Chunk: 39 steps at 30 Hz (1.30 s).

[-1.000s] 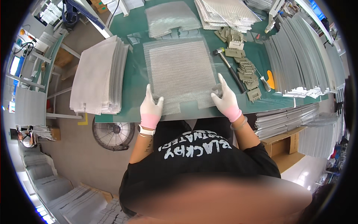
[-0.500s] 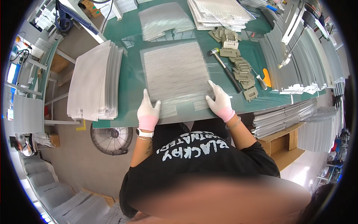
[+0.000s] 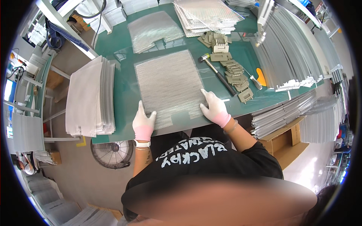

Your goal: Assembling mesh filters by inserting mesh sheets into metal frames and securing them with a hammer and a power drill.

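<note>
A light grey mesh sheet point(image 3: 169, 84), with rectangular notches along its near edge, lies flat on the green table point(image 3: 124, 116). Whether other sheets lie beneath it is hard to see. At its near left corner, my left hand point(image 3: 144, 119) in a white and pink glove holds the side, thumb over the border. My right hand point(image 3: 215, 108), gloved alike, holds the right side, with the index finger along the edge and the thumb near the corner. The undersides of both hands are hidden.
A tall stack of mesh sheets point(image 3: 85, 98) stands at left; further mesh sheets point(image 3: 154, 28) and a white pile point(image 3: 205, 15) lie beyond. To the right are a hammer point(image 3: 220, 75), several olive plastic plates point(image 3: 234, 71), an orange scraper point(image 3: 260, 77) and long grey panels point(image 3: 290, 52).
My viewpoint has shifted, so the table sits lower and farther left in the picture. Both hands stay at the sheet's sides, and its side edges look more even than before.
</note>
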### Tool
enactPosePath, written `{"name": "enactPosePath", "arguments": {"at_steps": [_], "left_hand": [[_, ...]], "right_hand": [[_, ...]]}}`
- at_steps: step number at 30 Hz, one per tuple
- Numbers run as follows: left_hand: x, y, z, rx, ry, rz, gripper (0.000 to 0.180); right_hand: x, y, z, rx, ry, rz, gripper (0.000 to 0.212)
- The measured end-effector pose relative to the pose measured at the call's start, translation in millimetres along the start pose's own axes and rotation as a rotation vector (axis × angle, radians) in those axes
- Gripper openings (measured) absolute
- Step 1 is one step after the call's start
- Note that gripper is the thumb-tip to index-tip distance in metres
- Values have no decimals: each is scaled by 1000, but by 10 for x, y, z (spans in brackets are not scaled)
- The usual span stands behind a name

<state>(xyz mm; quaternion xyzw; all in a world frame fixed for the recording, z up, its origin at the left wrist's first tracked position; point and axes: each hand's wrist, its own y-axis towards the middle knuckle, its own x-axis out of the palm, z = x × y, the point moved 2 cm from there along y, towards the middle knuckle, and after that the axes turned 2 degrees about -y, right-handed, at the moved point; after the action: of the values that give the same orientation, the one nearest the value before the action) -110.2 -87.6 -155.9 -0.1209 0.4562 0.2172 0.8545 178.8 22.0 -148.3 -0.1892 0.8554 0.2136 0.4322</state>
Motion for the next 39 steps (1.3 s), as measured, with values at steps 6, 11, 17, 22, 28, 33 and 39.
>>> {"name": "enactPosePath", "arguments": {"at_steps": [6, 11, 17, 22, 28, 33, 39], "left_hand": [[28, 13, -21, 24, 29, 16, 80], [-137, 57, 222, -187, 24, -66, 80], [-9, 294, -141, 347, 259, -48, 68], [-85, 440, 100, 312, 356, -20, 65], [-228, 84, 154, 437, 14, 365, 66], [-104, 43, 240, 334, -825, -229, 58], [-3, -89, 1156, 246, -1697, 141, 47]], "right_hand": [[20, 13, 48, 0, -26, 11, 61], [-209, 184, 23, 145, -168, -192, 55], [-812, 1394, 413, -58, -78, 135, 50], [-1098, 2589, 830, 310, -357, 309, 97], [-1312, 2741, 1048, 301, 226, 594, 111], [-754, 1856, 313, -150, 656, 667, 106], [-114, 283, -869, -261, 308, 320, 110]]}}
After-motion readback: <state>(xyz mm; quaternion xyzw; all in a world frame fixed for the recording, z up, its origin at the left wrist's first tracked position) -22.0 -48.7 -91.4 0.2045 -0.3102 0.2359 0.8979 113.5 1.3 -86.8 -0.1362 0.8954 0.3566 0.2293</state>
